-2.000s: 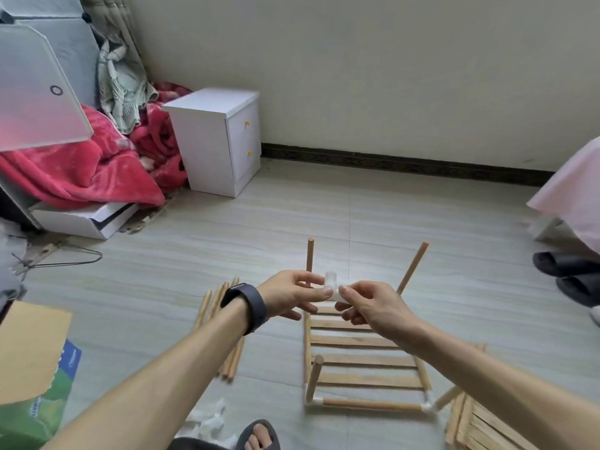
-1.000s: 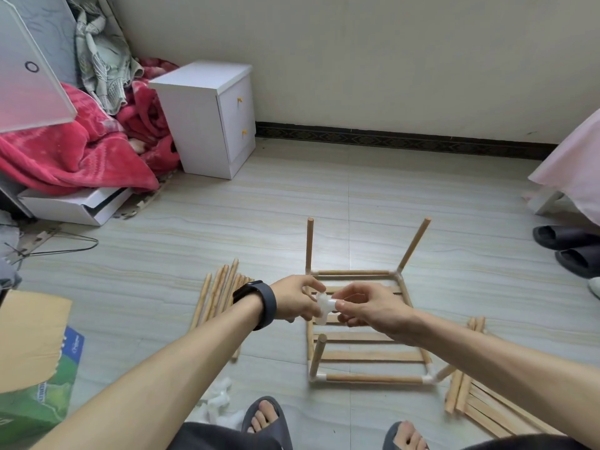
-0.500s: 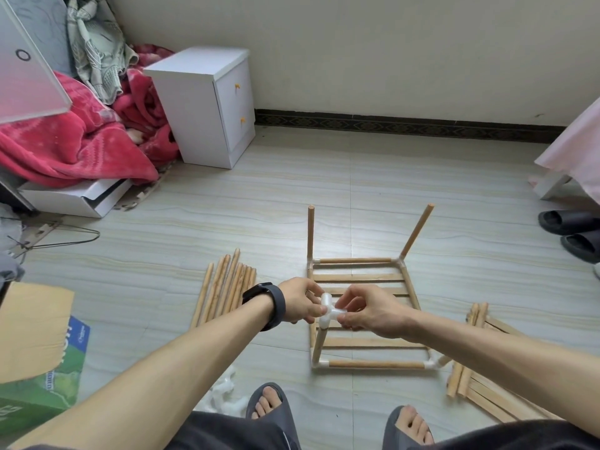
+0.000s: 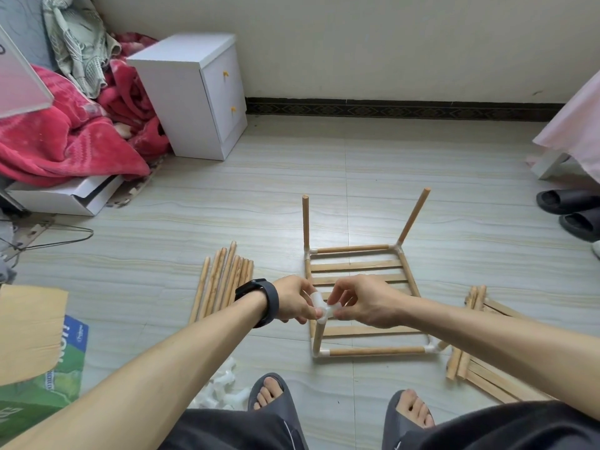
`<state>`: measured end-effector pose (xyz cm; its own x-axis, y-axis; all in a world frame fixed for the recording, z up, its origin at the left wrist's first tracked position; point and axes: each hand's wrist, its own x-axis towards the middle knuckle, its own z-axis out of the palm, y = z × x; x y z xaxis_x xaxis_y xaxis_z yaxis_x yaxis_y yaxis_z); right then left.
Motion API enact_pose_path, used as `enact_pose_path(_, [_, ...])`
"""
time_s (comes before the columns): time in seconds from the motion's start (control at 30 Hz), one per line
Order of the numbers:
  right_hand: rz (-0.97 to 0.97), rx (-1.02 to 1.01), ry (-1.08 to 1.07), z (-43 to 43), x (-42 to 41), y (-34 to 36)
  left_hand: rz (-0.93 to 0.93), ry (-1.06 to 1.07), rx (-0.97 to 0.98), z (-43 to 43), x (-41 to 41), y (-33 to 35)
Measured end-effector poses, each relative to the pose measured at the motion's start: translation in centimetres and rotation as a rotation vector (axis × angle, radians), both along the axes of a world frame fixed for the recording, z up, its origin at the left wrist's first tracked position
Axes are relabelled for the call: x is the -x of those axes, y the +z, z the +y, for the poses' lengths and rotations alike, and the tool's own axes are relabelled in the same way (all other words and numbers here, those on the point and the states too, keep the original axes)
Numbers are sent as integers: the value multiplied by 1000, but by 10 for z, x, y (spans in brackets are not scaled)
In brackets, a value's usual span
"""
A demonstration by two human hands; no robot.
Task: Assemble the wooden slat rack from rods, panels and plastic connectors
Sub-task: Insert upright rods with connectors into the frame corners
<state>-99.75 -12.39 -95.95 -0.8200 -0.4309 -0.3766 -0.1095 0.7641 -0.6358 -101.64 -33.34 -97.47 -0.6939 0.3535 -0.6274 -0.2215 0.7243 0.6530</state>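
So, the white plastic connector (image 4: 321,307) is held right at the top of the near-left upright rod (image 4: 316,336) of the half-built rack (image 4: 357,266), which is sat on the tiled floor (image 4: 259,206). It's pinched from both sides. The left hand (image 4: 293,298) has thumb and fingertips curled onto the connector's left side, and the right hand (image 4: 363,302) is pinched onto the stub sticking out to the right. How far the connector is seated on the rod can't be told, since the joint is partly covered by fingers.

Two more rods are stood up at the far corners of the frame, and the right one is tilted outward. A bundle of loose rods (image 4: 224,280) is laid just left of the rack, near the left wrist, where a dark watch (image 4: 263,302) is worn. Spare slat panels (image 4: 480,368) are stacked to the right of the frame. A little heap of spare connectors (image 4: 224,389) is left on the floor by the left foot.

Further back, a white cabinet (image 4: 194,92) is pushed up near the wall beside a red blanket (image 4: 65,147). Dark slippers (image 4: 568,209) are parked at the right edge.
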Motion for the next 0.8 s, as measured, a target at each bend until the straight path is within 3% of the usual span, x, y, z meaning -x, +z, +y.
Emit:
enact_pose_path(0.4, [38,-47,-16,2,-8,-17,63,-44,42,3,-6,-11])
enact_pose_path(0.8, [88,-73,20,1,-24,-17,6,-59,91,6,-13,-6])
